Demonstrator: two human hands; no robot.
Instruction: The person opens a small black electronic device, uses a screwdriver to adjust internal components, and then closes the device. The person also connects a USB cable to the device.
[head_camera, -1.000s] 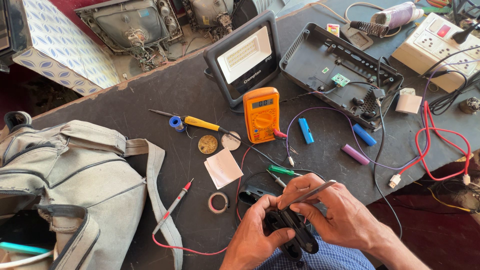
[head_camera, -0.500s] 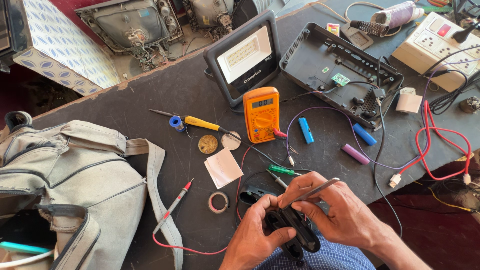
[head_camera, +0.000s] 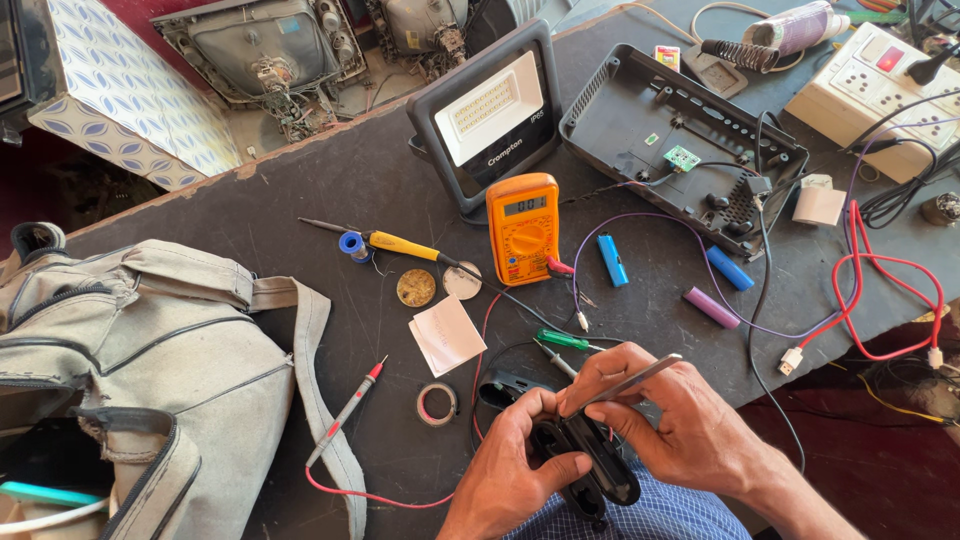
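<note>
Left hand fingers wrapped round small black casing, held low over worktop edge. Right hand fingers pinch metal tweezers, tip at casing. I judge work mid-way: casing looks open, multimeter lies well beyond fingers, unused.

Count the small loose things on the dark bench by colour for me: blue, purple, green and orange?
Blue: 3, the lighter-shaped piece, the cylinder, the solder spool.
Purple: 1, the cylinder.
Green: 1, the screwdriver handle.
Orange: 1, the multimeter.
Total: 6
</note>
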